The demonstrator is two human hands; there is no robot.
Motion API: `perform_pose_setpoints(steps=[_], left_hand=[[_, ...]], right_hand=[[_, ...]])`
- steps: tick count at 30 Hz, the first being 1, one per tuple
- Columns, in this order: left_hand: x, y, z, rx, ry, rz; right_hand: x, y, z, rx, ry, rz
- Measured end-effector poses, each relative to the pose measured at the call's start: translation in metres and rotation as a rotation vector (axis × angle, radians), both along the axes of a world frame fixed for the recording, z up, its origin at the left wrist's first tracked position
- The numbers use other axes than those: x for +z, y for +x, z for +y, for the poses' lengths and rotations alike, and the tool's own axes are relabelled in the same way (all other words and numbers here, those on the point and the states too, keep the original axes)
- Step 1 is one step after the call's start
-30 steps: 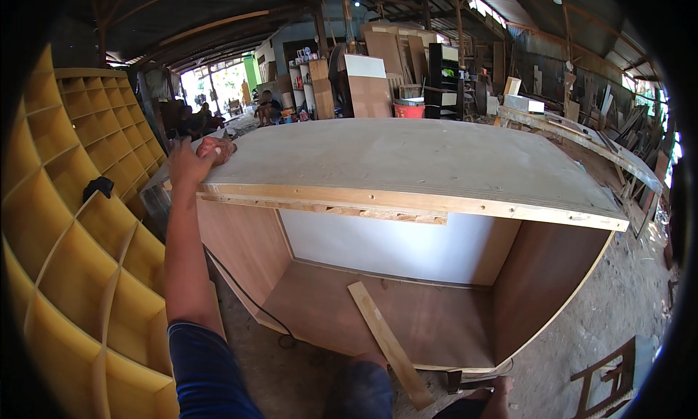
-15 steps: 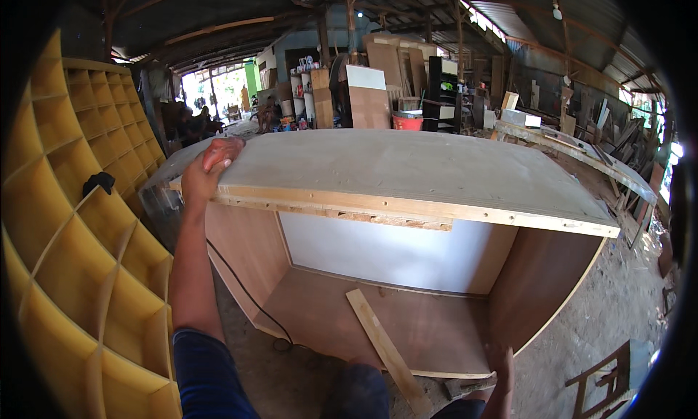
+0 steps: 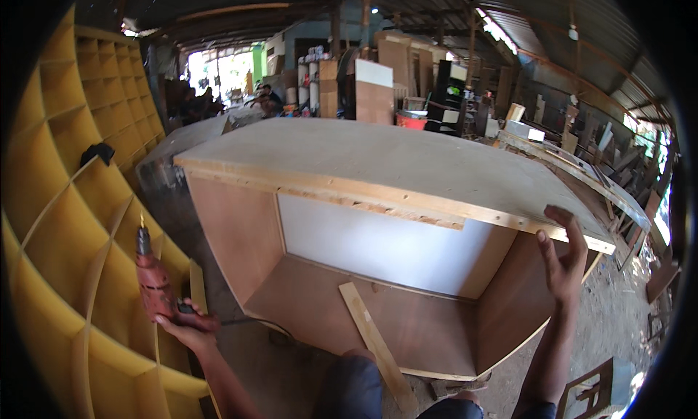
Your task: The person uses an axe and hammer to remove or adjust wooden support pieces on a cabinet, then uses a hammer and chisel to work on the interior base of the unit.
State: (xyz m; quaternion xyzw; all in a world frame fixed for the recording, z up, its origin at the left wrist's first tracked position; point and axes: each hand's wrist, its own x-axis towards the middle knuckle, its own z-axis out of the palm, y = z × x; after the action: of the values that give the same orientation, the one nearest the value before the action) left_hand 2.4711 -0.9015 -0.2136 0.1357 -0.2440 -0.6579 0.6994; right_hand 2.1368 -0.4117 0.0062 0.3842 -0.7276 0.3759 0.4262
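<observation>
A red corded power drill (image 3: 156,282) is gripped by its handle in my left hand (image 3: 187,327), its bit pointing up beside the yellow shelving. My right hand (image 3: 564,263) is raised at the right front corner of the large wooden cabinet (image 3: 392,146), fingers apart and holding nothing; whether it touches the edge I cannot tell. The cabinet's open front faces me, with a grey top, brown side panels and a white back panel (image 3: 378,248). A narrow wooden strip (image 3: 374,346) leans on its lower front edge, beside my knees.
Yellow compartment shelving (image 3: 62,223) rises along the left, with a black cloth-like item (image 3: 97,154) on one divider. A small wooden stool-like frame (image 3: 600,390) is at lower right. Another worktop (image 3: 582,172) stands at the right back. Boards and a red bucket (image 3: 411,119) stand behind.
My left hand has left the cabinet's top left corner and come down left with the drill. My right hand has risen from the cabinet's lower right edge to its top right corner.
</observation>
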Motion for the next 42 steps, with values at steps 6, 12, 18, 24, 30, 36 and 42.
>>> perform_pose_setpoints(steps=[6, 12, 18, 24, 30, 36, 42], left_hand=[[-0.158, 0.051, 0.043, 0.032, 0.431, -0.442], [-0.292, 0.042, 0.068, -0.168, 0.792, -0.505], [-0.429, 0.025, 0.045, -0.13, 1.241, -0.941], [-0.494, 0.034, 0.075, -0.147, 1.198, -0.963], [-0.48, 0.032, 0.089, -0.119, 1.32, -0.708], [-0.439, 0.039, 0.069, -0.825, 0.977, -1.084], [-0.417, -0.025, 0.079, -1.12, 0.772, -1.507]], right_hand=[[-0.004, -0.016, -0.03, -0.044, 0.332, 0.156], [-0.023, -0.041, -0.036, -0.262, 0.295, 0.224], [-0.033, -0.053, -0.031, -0.32, 0.296, 0.182], [-0.038, -0.053, -0.034, -0.298, 0.249, 0.1], [-0.036, -0.053, -0.036, -0.292, 0.256, 0.089], [-0.038, -0.055, -0.035, -0.293, 0.225, 0.08], [-0.042, -0.057, -0.037, -0.323, 0.176, 0.002]])
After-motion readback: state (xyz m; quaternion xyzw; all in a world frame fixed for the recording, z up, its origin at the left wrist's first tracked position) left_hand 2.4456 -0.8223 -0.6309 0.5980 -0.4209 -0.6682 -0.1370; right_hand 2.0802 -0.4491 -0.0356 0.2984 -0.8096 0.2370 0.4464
